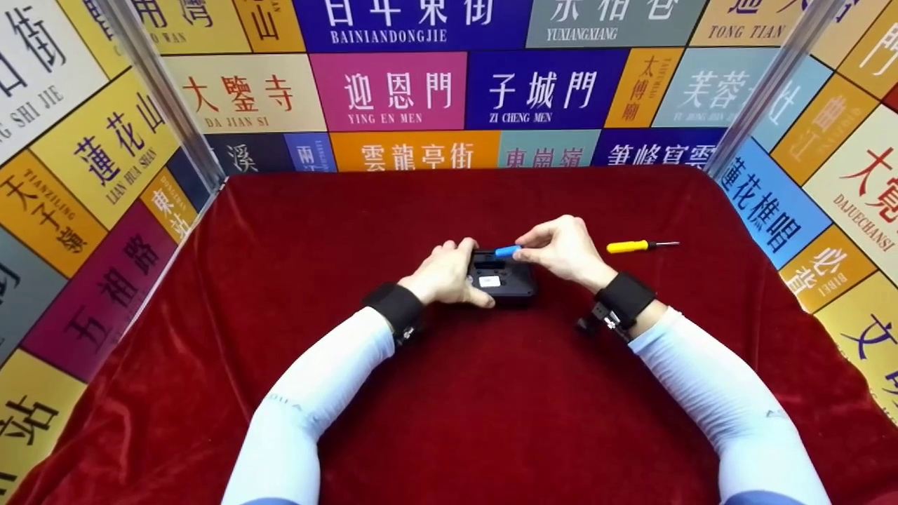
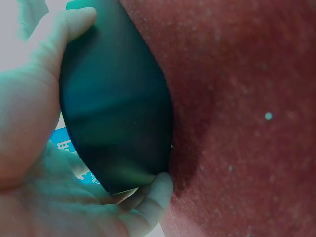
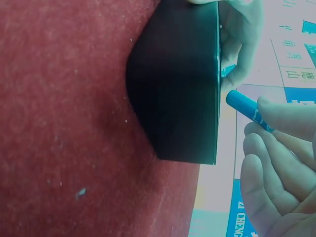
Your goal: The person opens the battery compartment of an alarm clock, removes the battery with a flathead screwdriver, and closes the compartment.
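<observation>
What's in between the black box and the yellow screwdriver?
The person's right grip is between the black box and the yellow screwdriver, pinching a blue cylinder, with red cloth underneath. The head view shows it.

- A broad work surface is draped in dark red, velvety cloth (image 1: 533,393), smooth across the middle and creased into soft folds toward the left edge.
- A black, box-shaped device with a bulging underside (image 1: 519,286) sits on the far half of the cloth, near the middle.
- A small screwdriver with a yellow handle and a thin metal shaft (image 1: 629,246) lies to its right, well apart, shaft pointing right.
- Tiny pale specks (image 2: 268,116) dot the pile.
</observation>
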Motion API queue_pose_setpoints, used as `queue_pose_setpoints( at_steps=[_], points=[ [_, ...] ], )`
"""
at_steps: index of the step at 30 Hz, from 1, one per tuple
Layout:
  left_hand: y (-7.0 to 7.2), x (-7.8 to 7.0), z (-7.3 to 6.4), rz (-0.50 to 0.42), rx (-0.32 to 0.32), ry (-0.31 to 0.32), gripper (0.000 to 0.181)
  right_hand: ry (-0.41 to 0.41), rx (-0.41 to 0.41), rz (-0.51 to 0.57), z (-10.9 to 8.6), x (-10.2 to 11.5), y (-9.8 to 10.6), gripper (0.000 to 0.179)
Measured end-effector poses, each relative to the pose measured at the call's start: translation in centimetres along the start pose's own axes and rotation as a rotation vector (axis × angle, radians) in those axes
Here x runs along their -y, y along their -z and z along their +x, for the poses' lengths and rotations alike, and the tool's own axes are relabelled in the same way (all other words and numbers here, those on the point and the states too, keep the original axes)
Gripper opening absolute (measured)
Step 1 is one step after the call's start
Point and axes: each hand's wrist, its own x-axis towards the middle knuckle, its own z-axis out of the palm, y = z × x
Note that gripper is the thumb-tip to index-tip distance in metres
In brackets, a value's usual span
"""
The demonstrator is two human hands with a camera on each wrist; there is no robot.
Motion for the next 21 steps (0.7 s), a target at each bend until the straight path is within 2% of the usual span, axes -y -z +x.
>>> queue_pose_setpoints(
  at_steps=[12, 21],
  points=[
    [-0.1, 0.0, 0.1, -0.003, 0.001, 0.004, 0.107, -0.003, -0.041, 0.042, -0.1, -0.8, 0.8, 0.019],
    [-0.2, 0.0, 0.0, -0.005, -0.003, 0.014, 0.107, -0.001, -0.086, 0.022, -0.4, -1.6, 1.9, 0.019]
  ],
)
